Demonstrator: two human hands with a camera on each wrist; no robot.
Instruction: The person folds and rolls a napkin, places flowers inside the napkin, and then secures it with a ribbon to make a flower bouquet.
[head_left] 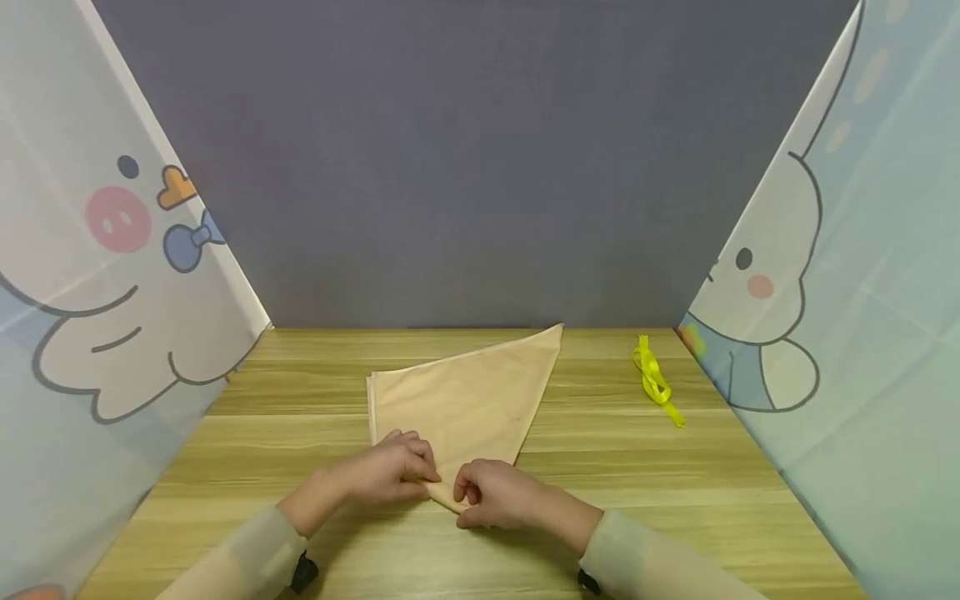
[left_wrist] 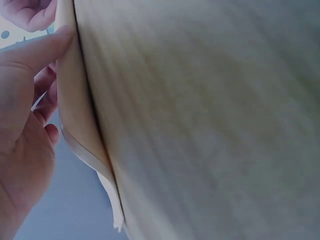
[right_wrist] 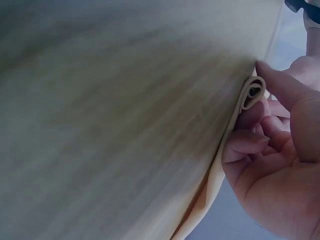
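A pale orange cloth [head_left: 465, 392], folded into layers, lies on the table with one pointed corner toward the back right. Its near corner is turned into a small tight roll [head_left: 447, 497]. At the roll's left, my left hand [head_left: 393, 468] pinches it; in the left wrist view the thumb lies on the rolled cloth [left_wrist: 75, 95] with fingers behind. My right hand [head_left: 501, 493] holds the other end of the roll. The right wrist view shows the spiral end of the roll [right_wrist: 254, 91] between thumb and curled fingers.
A bright yellow ribbon [head_left: 654, 379], loosely looped, lies toward the back right of the wood-grain table [head_left: 300, 383]. A grey panel [head_left: 480, 167] stands behind the table. Cartoon-printed sheets [head_left: 75, 350] flank both sides.
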